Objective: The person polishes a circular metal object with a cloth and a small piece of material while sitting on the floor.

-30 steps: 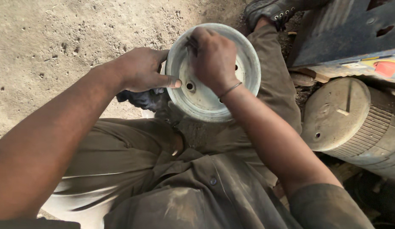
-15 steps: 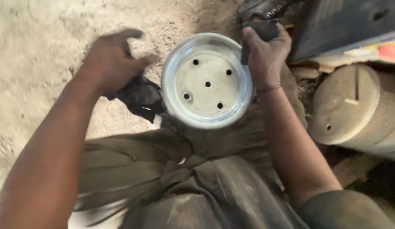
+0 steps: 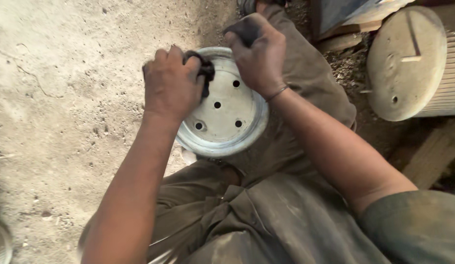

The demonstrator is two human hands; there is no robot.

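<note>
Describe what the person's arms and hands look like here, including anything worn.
Both forearms are bare. The left hand wears nothing. The right hand has grimy, blackened fingers and a thin bangle at the wrist. A dusty olive-grey sleeve covers the right upper arm, matching the clothing below.

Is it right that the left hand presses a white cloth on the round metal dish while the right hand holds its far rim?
Not quite: the cloth is black, not white. The head view shows the left hand pressing it on the round metal dish while the right hand holds the far rim.
</note>
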